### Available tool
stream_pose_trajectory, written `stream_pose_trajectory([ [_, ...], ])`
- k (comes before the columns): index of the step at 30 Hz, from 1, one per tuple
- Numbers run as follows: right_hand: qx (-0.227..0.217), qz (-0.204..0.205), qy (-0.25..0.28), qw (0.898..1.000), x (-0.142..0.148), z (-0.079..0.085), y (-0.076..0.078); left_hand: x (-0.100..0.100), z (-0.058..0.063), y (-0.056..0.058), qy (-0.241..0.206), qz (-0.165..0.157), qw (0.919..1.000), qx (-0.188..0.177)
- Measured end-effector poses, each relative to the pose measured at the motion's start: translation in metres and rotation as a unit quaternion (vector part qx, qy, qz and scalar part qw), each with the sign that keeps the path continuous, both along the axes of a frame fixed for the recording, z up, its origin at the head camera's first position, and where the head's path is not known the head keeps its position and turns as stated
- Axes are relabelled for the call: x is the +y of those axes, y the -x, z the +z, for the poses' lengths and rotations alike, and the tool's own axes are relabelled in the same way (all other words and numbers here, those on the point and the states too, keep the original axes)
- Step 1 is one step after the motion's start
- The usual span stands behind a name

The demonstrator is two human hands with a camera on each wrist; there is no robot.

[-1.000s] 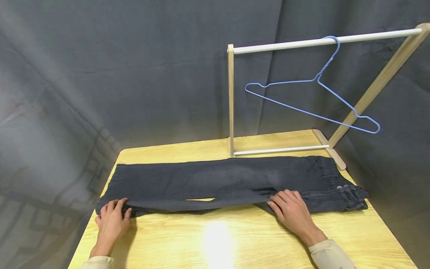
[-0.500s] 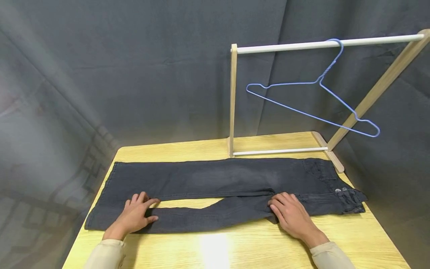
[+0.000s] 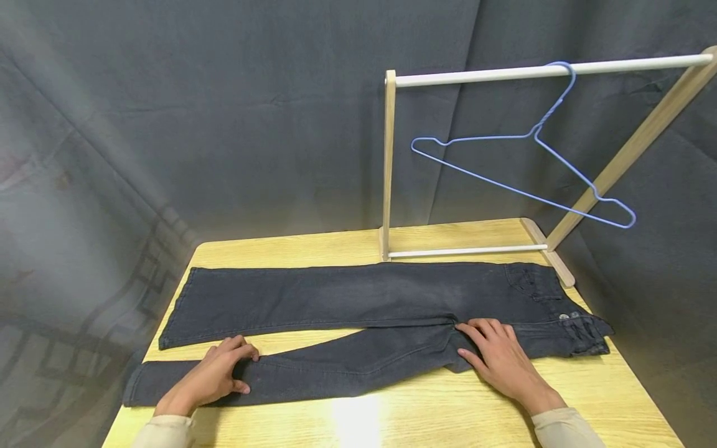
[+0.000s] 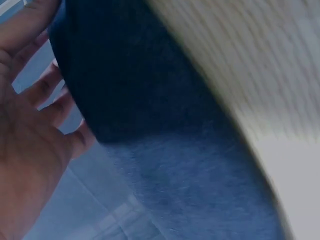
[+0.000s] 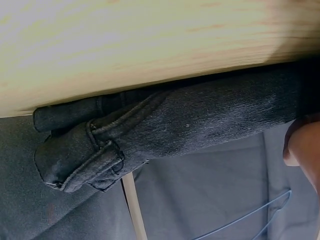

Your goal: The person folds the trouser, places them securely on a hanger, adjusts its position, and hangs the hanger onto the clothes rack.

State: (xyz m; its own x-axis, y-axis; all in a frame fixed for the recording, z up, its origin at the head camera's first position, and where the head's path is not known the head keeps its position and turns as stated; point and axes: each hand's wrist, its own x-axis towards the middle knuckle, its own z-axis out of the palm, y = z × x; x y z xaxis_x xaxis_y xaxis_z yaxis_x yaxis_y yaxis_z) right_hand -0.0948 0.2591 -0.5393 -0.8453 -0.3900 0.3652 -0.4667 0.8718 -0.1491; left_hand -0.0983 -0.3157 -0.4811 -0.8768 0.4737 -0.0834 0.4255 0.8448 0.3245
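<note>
The dark trousers point(image 3: 358, 298) lie on the surface point(image 3: 291, 426), their 2 legs apart. The left hand point(image 3: 210, 376) rests on the nearer leg point(image 3: 319, 372), fingers relaxed; the right hand point(image 3: 501, 358), also relaxed, touches near the crotch point(image 3: 451, 330).

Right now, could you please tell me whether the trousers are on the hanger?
No, the trousers lie on the table; the hanger hangs bare on the rail.

White glare on our tabletop point(image 3: 291, 429)
We find the head view clear, the left wrist view bluish and blurred, shadow darkening the trousers point(image 4: 135, 85).
</note>
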Motion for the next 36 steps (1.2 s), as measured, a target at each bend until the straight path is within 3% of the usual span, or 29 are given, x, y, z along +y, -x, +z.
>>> stream_pose_trajectory([
  [4,0.029,0.013,0.001,0.999,0.000,-0.002,0.001,0.001,-0.001,-0.003,0.024,0.002,0.9997,0.010],
  [9,0.054,0.022,0.009,0.998,0.002,-0.001,0.004,0.000,-0.005,-0.003,0.030,-0.008,0.9962,0.082],
  [13,0.020,0.021,0.014,0.999,0.007,0.001,0.002,-0.002,-0.008,-0.004,0.001,-0.028,0.9893,0.143],
  [16,-0.009,0.027,0.013,1.000,0.011,0.001,-0.001,-0.003,-0.011,-0.005,-0.028,-0.028,0.9869,0.157],
  [19,-0.019,0.045,0.003,0.999,0.013,0.000,-0.003,-0.005,-0.010,-0.006,-0.064,0.002,0.9929,0.100],
  [22,0.004,0.074,-0.004,0.997,0.015,-0.002,-0.002,-0.008,-0.006,-0.006,-0.125,0.023,0.9918,-0.001],
  [24,0.035,0.090,-0.002,0.995,0.015,-0.001,-0.001,-0.011,-0.001,-0.005,-0.172,0.019,0.9818,-0.078],
  [26,0.075,0.097,0.007,0.992,0.015,0.001,0.001,-0.015,0.004,-0.003,-0.212,0.002,0.9662,-0.146],
  [29,0.150,0.090,0.041,0.984,0.014,0.005,0.002,-0.023,0.013,-0.001,-0.246,-0.017,0.9448,-0.216],
  [30,0.175,0.083,0.055,0.980,0.014,0.007,0.003,-0.026,0.015,0.000,-0.253,-0.018,0.9411,-0.223],
  [32,0.221,0.067,0.087,0.969,0.013,0.011,0.004,-0.031,0.020,0.000,-0.266,-0.006,0.9418,-0.205],
  [34,0.248,0.046,0.111,0.961,0.014,0.014,0.006,-0.035,0.023,0.002,-0.260,0.028,0.9523,-0.158],
  [36,0.252,0.016,0.119,0.960,0.014,0.016,0.008,-0.036,0.025,0.006,-0.215,0.064,0.9691,-0.102],
])
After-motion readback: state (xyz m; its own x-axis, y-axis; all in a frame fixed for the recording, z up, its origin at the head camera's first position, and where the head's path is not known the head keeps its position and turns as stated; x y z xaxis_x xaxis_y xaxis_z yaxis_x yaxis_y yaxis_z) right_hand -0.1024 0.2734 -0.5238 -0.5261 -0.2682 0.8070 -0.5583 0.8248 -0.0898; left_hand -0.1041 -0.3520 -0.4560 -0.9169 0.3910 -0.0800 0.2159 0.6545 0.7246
